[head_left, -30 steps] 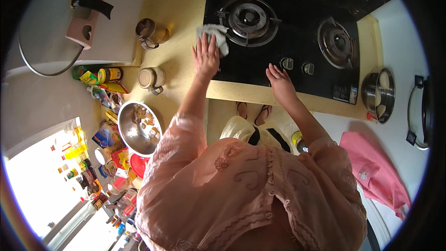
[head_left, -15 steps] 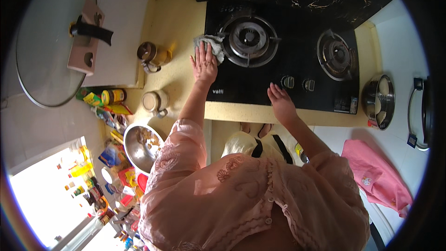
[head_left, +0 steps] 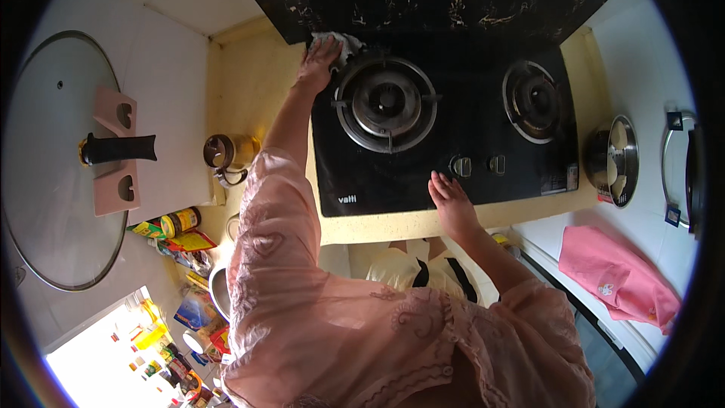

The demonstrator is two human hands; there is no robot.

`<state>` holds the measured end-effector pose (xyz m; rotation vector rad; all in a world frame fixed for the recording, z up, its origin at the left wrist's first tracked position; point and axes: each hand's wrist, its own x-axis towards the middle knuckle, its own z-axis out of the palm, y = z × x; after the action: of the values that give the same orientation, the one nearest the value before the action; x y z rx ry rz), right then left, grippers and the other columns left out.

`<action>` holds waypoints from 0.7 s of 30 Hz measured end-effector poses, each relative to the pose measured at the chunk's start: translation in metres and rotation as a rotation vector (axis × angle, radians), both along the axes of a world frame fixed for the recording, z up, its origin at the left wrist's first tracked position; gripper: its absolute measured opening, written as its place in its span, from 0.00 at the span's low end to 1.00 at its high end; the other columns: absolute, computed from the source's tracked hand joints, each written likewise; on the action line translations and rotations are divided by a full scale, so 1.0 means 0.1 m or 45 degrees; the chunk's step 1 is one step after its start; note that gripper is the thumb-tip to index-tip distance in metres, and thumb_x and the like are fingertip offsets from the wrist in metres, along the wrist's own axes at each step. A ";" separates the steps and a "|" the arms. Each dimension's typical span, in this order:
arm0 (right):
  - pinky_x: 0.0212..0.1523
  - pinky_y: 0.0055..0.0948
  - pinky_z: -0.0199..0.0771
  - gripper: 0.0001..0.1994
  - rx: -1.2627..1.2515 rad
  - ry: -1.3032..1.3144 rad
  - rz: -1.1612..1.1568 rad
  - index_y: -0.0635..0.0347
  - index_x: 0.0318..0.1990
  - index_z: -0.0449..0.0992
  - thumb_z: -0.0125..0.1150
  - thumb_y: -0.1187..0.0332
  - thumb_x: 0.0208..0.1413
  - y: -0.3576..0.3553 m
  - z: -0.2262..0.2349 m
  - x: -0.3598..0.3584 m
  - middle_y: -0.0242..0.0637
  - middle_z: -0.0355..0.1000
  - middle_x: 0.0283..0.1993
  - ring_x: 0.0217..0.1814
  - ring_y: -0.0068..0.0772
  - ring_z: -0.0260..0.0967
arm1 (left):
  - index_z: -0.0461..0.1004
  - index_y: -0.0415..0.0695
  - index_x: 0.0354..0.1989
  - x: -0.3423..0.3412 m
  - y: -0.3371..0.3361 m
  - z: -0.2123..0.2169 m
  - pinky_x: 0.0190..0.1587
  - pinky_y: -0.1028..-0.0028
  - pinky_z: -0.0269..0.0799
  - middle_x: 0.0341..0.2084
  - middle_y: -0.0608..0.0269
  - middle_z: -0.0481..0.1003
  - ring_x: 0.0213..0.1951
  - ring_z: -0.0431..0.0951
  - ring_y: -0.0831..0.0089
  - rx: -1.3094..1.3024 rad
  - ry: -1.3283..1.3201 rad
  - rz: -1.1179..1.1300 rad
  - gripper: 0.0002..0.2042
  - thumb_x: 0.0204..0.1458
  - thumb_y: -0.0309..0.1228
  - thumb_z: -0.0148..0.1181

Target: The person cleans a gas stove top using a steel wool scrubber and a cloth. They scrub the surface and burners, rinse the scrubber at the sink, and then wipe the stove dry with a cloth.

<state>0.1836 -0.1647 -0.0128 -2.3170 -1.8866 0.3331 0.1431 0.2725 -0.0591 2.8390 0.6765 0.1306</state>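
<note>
At the far left corner of the black gas stove, my left hand presses a crumpled grey-white cloth onto the glass top. Its fingers lie over the cloth, whose loose part spreads toward the left burner. My right hand holds nothing; it rests with fingers stretched out on the stove's front edge, just below the left knob. A second knob is beside it, and the right burner lies beyond.
Left of the stove stands a glass jug with brown lid. A steel pot sits at the counter's right end. A glass lid hangs in a pink wall holder. Jars and packets crowd the lower left; a pink cloth hangs at right.
My left hand has slid the cloth away from me along the stove's left side to its far corner. The view has shifted forward; my right hand stays near the knobs.
</note>
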 end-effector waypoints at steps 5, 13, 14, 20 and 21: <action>0.61 0.36 0.53 0.22 -0.014 -0.011 0.001 0.65 0.54 0.62 0.44 0.75 0.48 0.01 0.05 0.03 0.42 0.55 0.62 0.62 0.37 0.55 | 0.60 0.55 0.58 -0.30 -0.15 -0.02 0.62 0.64 0.46 0.61 0.67 0.52 0.63 0.48 0.61 -0.108 -0.180 -0.055 0.33 0.39 0.14 0.43; 0.59 0.37 0.55 0.21 0.101 -0.010 0.029 0.66 0.52 0.63 0.44 0.74 0.48 -0.01 -0.07 0.07 0.43 0.56 0.60 0.60 0.38 0.57 | 0.69 0.51 0.49 -0.72 -0.32 0.14 0.60 0.67 0.54 0.57 0.64 0.60 0.59 0.57 0.60 -0.171 -0.103 -0.087 0.27 0.38 0.14 0.46; 0.59 0.37 0.57 0.20 0.122 -0.024 0.035 0.66 0.51 0.64 0.45 0.73 0.48 0.00 -0.06 0.06 0.43 0.57 0.60 0.59 0.38 0.58 | 0.70 0.50 0.48 -0.67 -0.23 0.16 0.60 0.68 0.55 0.56 0.64 0.61 0.59 0.58 0.61 -0.197 -0.070 -0.089 0.26 0.38 0.14 0.47; 0.58 0.36 0.57 0.19 0.109 -0.026 -0.007 0.65 0.50 0.65 0.45 0.72 0.48 0.01 0.00 0.03 0.42 0.58 0.59 0.59 0.36 0.59 | 0.72 0.50 0.45 0.00 0.01 0.12 0.56 0.70 0.61 0.55 0.65 0.63 0.56 0.62 0.64 -0.220 -0.147 -0.121 0.23 0.40 0.14 0.48; 0.59 0.36 0.57 0.19 0.105 -0.015 -0.011 0.65 0.50 0.65 0.45 0.72 0.48 0.01 0.01 0.03 0.42 0.58 0.59 0.59 0.36 0.59 | 0.72 0.50 0.45 0.10 0.07 0.09 0.56 0.70 0.61 0.55 0.66 0.63 0.56 0.62 0.64 -0.212 -0.126 -0.157 0.23 0.40 0.15 0.48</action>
<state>0.1869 -0.1633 -0.0117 -2.2781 -1.8578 0.2366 0.1529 0.2797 -0.0499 2.6856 0.4673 0.1841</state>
